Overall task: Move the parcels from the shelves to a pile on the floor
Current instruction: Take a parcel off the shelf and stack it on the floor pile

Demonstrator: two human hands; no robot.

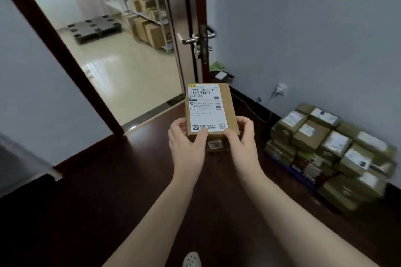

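A small brown cardboard parcel (209, 108) with a white shipping label on top is held out in front of me at chest height. My left hand (186, 138) grips its near left corner, thumb on the label. My right hand (240, 134) grips the near right corner the same way. A pile of parcels (329, 149) lies on the dark floor against the right wall. Through the open doorway, metal shelves (143, 4) with more cardboard boxes stand in the far room.
A dark-framed door (195, 28) with a metal handle stands open ahead. A grey pallet (95, 28) lies on the pale floor of the far room. A plug and cable (280, 91) hang on the right wall. My shoe (192, 259) shows at the bottom.
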